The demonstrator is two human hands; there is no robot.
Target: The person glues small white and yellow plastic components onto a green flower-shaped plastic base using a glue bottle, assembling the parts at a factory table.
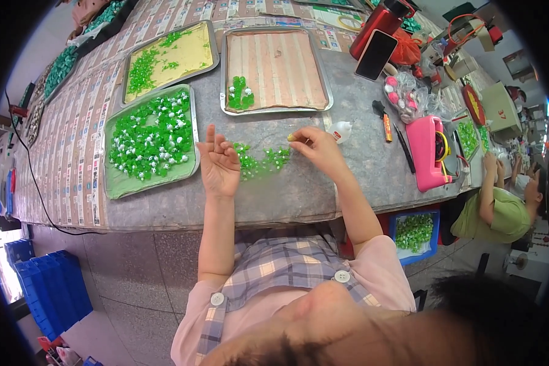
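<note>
My left hand hovers palm-up over the grey table, fingers partly curled, with nothing clearly in it. My right hand pinches a small yellow-green piece at its fingertips. Between the two hands lies a loose row of small green translucent pieces on the table. A metal tray lined in green, left of my left hand, holds several green and white pieces.
A metal tray with a striped liner carries a small green cluster. Another tray with a yellow liner sits far left. A pink box, a dark phone, a small white bottle and tools lie right. A person in green sits at right.
</note>
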